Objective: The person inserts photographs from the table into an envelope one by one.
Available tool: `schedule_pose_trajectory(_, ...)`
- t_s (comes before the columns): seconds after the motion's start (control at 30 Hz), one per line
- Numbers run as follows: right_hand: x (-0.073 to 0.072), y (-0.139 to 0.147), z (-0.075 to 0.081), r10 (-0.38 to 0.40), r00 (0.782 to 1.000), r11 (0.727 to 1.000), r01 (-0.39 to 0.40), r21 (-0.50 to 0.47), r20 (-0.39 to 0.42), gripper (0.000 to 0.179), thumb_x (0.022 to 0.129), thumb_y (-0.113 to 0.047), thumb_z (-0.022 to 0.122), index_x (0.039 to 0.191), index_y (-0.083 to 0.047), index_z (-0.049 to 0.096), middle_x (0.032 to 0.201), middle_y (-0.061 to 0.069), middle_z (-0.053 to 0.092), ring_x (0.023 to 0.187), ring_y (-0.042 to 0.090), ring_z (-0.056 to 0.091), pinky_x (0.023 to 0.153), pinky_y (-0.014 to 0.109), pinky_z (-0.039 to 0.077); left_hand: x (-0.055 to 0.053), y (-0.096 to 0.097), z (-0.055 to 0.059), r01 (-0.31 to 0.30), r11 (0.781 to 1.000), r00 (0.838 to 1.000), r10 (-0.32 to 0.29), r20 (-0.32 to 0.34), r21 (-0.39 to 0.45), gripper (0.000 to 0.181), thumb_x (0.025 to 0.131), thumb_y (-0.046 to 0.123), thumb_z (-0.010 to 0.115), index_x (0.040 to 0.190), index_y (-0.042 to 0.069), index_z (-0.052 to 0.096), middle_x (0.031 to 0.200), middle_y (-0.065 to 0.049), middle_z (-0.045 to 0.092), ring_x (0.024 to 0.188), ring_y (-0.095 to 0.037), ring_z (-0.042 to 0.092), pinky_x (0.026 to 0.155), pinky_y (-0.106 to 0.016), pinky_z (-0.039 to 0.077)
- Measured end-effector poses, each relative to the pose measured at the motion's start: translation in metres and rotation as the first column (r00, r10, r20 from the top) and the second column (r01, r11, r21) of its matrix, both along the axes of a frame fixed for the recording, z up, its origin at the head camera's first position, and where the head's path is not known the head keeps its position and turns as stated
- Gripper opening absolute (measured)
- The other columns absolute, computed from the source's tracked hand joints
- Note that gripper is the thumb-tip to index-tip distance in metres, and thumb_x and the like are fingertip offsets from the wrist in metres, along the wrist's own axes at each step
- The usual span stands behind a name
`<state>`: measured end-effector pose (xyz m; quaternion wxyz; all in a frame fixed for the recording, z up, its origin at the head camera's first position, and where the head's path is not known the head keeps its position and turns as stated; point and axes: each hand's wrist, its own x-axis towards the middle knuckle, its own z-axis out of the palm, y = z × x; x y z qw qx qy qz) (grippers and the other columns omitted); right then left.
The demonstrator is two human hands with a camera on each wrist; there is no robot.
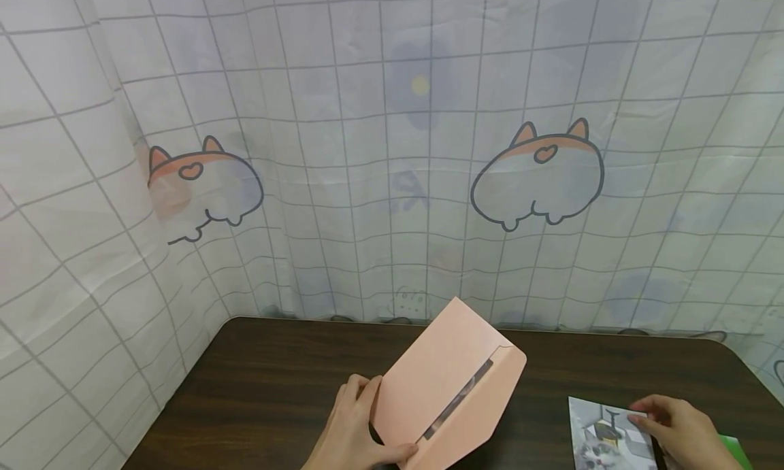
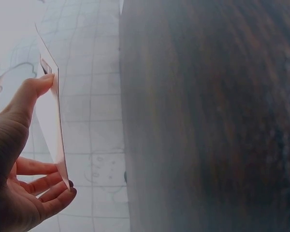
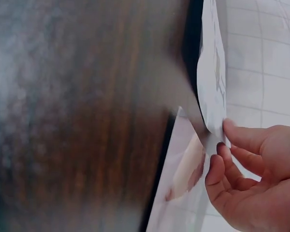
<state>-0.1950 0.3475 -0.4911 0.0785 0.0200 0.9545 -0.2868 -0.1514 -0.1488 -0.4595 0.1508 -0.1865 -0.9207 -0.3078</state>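
A: Nearest entries?

B: Left hand (image 1: 358, 422), one: thumb and fingers pinching an envelope (image 1: 437, 368). Right hand (image 1: 682, 429), one: pinching a card (image 1: 603, 432) by its right side, towards the bench's right edge. Whether the card is clear of the bench (image 1: 263, 395), cannot tell.

A: Governing relation?

B: Card lies right of the envelope, well apart. Envelope tilted over the bench's middle; long axis slants from near left to far right. Its slit (image 1: 458, 398) runs along that axis, on the side towards the card.

A: Materials?

B: Card: thin, slightly bowed, printed with a grey cat. Second print (image 3: 171, 183): pinkish, below the card. Green piece (image 1: 735, 448): beside the right hand, mostly hidden. Envelope: smooth peach paper, angled flap, something dark within. Bench: dark wood grain, rounded far corners.

A: Farthest?

B: Curtain (image 1: 367, 157), beyond the bench's far edge: pale, creased cloth, grey grid, cartoon animals.
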Motion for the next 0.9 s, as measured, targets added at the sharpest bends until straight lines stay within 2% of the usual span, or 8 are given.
schedule_pose_trajectory(0.2,0.001,0.000,0.004,-0.015,1.000,0.999,0.015,-0.028,0.001,0.023,0.102,-0.024,0.070,0.107,-0.002,0.075,0.080,-0.003,0.059,0.068,0.017,0.051,0.068,0.037,0.042,0.001,0.000,0.002,0.001,1.000,0.999,-0.001,0.032,0.004,0.088,0.075,0.064,0.088,0.133,0.002,0.064,0.109,0.003,0.046,0.097,-0.014,0.044,0.079,-0.033,0.048)
schedule_pose_trajectory(0.4,0.004,-0.001,0.011,-0.015,0.998,1.000,0.014,-0.018,-0.054,0.021,0.104,-0.025,0.068,0.110,-0.007,0.077,0.082,-0.005,0.067,0.065,0.012,0.054,0.068,0.035,0.043,0.000,0.000,0.004,-0.005,1.000,0.998,0.005,0.063,0.000,0.088,0.076,0.063,0.088,0.135,0.003,0.063,0.110,0.004,0.045,0.098,-0.015,0.044,0.080,-0.034,0.049)
schedule_pose_trajectory(0.53,0.005,-0.002,0.015,-0.018,0.996,1.000,0.017,-0.015,-0.083,0.021,0.103,-0.025,0.069,0.111,-0.008,0.078,0.085,-0.006,0.070,0.067,0.009,0.057,0.068,0.034,0.044,-0.001,-0.001,0.004,-0.009,1.000,0.998,0.010,0.057,-0.010,0.089,0.076,0.065,0.087,0.134,0.003,0.063,0.110,0.003,0.046,0.098,-0.015,0.045,0.081,-0.035,0.050)
schedule_pose_trajectory(0.77,0.007,-0.002,0.021,-0.015,0.996,1.000,0.013,-0.025,-0.083,0.021,0.105,-0.018,0.065,0.115,-0.003,0.076,0.079,-0.004,0.066,0.064,0.012,0.061,0.068,0.035,0.045,-0.001,-0.001,0.002,-0.009,1.000,1.000,0.009,0.030,-0.006,0.089,0.075,0.067,0.087,0.132,0.003,0.064,0.109,0.004,0.046,0.097,-0.014,0.045,0.079,-0.032,0.050)
schedule_pose_trajectory(0.9,0.009,-0.004,0.025,-0.031,0.997,0.998,0.027,-0.054,-0.072,0.023,0.107,-0.018,0.062,0.117,-0.001,0.074,0.078,-0.003,0.065,0.064,0.014,0.062,0.064,0.032,0.046,-0.001,-0.001,0.001,-0.010,1.000,1.000,0.010,0.021,0.003,0.088,0.075,0.066,0.086,0.132,0.003,0.064,0.109,0.004,0.046,0.097,-0.014,0.044,0.078,-0.031,0.049)
